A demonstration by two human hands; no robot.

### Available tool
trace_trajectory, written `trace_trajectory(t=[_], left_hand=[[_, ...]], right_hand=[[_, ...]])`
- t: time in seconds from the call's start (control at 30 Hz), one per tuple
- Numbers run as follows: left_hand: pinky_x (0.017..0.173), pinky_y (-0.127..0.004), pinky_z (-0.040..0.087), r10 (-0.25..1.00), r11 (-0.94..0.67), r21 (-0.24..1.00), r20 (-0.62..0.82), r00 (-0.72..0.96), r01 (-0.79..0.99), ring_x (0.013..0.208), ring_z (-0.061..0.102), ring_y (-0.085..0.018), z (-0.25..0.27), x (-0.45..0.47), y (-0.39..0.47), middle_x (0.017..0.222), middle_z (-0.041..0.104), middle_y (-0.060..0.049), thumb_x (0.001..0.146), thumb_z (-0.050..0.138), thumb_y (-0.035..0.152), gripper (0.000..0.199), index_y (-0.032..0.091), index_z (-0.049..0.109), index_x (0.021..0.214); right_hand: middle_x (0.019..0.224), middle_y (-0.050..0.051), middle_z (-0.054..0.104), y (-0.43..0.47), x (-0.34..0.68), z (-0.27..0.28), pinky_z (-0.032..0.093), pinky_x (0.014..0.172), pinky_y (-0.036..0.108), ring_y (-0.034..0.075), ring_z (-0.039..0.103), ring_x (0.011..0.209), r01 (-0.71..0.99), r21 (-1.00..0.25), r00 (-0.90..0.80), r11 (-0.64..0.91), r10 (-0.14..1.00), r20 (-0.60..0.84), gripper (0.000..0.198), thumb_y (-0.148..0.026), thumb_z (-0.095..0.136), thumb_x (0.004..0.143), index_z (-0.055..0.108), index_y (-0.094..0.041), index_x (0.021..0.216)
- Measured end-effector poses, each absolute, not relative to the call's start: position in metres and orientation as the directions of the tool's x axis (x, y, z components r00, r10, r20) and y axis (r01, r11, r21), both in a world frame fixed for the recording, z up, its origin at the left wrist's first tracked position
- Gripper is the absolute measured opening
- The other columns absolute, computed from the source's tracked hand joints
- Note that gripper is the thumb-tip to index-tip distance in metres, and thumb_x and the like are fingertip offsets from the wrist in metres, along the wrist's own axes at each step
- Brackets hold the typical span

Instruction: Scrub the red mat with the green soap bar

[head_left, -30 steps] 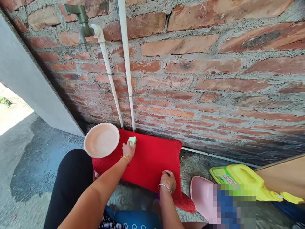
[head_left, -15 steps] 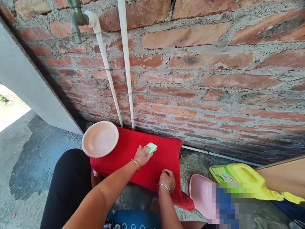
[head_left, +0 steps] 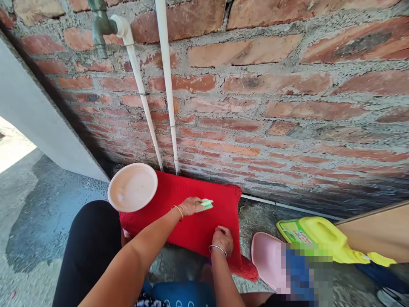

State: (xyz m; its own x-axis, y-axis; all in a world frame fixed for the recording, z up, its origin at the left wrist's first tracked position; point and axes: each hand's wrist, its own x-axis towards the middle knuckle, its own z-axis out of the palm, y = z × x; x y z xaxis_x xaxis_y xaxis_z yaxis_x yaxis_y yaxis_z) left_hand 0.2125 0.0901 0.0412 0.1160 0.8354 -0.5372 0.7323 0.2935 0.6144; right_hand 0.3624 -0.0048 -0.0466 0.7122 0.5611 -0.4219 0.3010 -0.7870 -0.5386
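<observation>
A red cloth lies spread over a low surface against the wall, its right end hanging down. My left hand, with a yellow bangle at the wrist, is closed round a light green scrub brush over the middle of the cloth. The brush is tilted, and bristles show along its lower side. Nearer the front edge, my right hand, with a silver bangle, rests with curled fingers on the cloth; its fingertips are partly hidden. To the left, a pale pink basin stands on the cloth.
A brick wall rises behind, with white pipes and a tap. On the floor at right are a pink basin and a yellow jug on its side. A grey panel leans at left beside wet concrete.
The brush has tipped in my left hand, so its bristles show more clearly. It has shifted slightly across the cloth. My right hand stays in place; the whole view has drifted a little.
</observation>
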Motion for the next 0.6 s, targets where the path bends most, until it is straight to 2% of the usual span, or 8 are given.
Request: trace_trajectory(t=[0.07,0.17,0.27,0.37,0.43,0.5,0.53,0.6], left_hand=[[0.079,-0.026,0.048,0.782,0.193,0.690,-0.537,0.315,0.697,0.090,0.061,-0.016,0.045,0.218,0.071,0.101,0.069,0.000,0.071,0.069,0.038,0.032,0.027,0.068,0.101],[0.073,-0.027,0.047,0.731,0.153,0.699,-0.556,0.397,0.698,0.085,0.060,-0.015,0.049,0.203,0.045,0.098,0.069,-0.001,0.076,0.061,0.039,0.036,0.022,0.065,0.107],[0.070,-0.027,0.046,0.711,0.157,0.613,-0.614,0.343,0.774,0.083,0.060,-0.017,0.055,0.173,0.025,0.096,0.069,-0.001,0.074,0.058,0.039,0.035,0.022,0.066,0.104],[0.074,-0.027,0.046,0.671,0.051,0.462,-0.673,0.312,0.886,0.090,0.061,-0.020,0.065,0.143,0.007,0.100,0.068,0.000,0.069,0.060,0.044,0.034,0.026,0.067,0.097],[0.079,-0.029,0.045,0.669,-0.043,0.406,-0.667,0.328,0.913,0.098,0.060,-0.023,0.074,0.128,-0.005,0.104,0.067,-0.002,0.067,0.062,0.048,0.038,0.027,0.066,0.098],[0.083,-0.031,0.044,0.683,-0.100,0.409,-0.635,0.361,0.907,0.103,0.058,-0.025,0.084,0.117,-0.016,0.110,0.065,-0.004,0.066,0.062,0.050,0.042,0.027,0.065,0.101],[0.084,-0.031,0.044,0.690,-0.118,0.430,-0.613,0.385,0.895,0.104,0.058,-0.025,0.089,0.113,-0.022,0.111,0.063,-0.004,0.066,0.062,0.050,0.043,0.027,0.065,0.102],[0.084,-0.031,0.044,0.699,-0.139,0.491,-0.566,0.436,0.860,0.102,0.057,-0.024,0.096,0.105,-0.030,0.112,0.062,-0.004,0.066,0.064,0.047,0.041,0.027,0.064,0.102]], right_hand=[[0.104,0.009,0.068,-0.005,0.363,-0.047,0.039,0.058,0.030,0.023,0.062,0.079,0.308,-0.535,0.710,-0.787,0.564,-0.421,0.027,-0.032,0.049,0.077,0.071,-0.026,0.090],[0.101,0.008,0.069,-0.007,0.368,-0.053,0.040,0.059,0.032,0.024,0.062,0.077,0.319,-0.550,0.699,-0.772,0.583,-0.414,0.026,-0.033,0.050,0.075,0.071,-0.026,0.088],[0.097,0.009,0.070,-0.007,0.375,-0.062,0.043,0.061,0.031,0.024,0.063,0.075,0.316,-0.615,0.665,-0.723,0.631,-0.400,0.026,-0.033,0.050,0.072,0.070,-0.024,0.086],[0.091,0.008,0.069,-0.001,0.369,-0.059,0.045,0.067,0.030,0.023,0.063,0.080,0.389,-0.690,0.574,-0.610,0.747,-0.336,0.024,-0.033,0.050,0.071,0.067,-0.021,0.085],[0.087,0.006,0.068,0.003,0.352,-0.045,0.046,0.075,0.030,0.022,0.062,0.083,0.479,-0.741,0.442,-0.471,0.859,-0.260,0.022,-0.034,0.052,0.071,0.064,-0.022,0.084],[0.084,0.004,0.067,0.004,0.326,-0.025,0.045,0.078,0.031,0.020,0.060,0.082,0.502,-0.811,0.202,-0.299,0.953,-0.227,0.023,-0.040,0.053,0.073,0.063,-0.023,0.085],[0.084,0.003,0.066,0.003,0.311,-0.014,0.045,0.078,0.031,0.019,0.060,0.081,0.472,-0.852,0.049,-0.227,0.971,-0.232,0.026,-0.045,0.052,0.075,0.063,-0.024,0.086],[0.087,0.002,0.066,-0.003,0.284,0.007,0.046,0.079,0.031,0.018,0.059,0.083,0.367,-0.918,-0.253,-0.148,0.934,-0.252,0.038,-0.056,0.047,0.079,0.063,-0.023,0.090]])
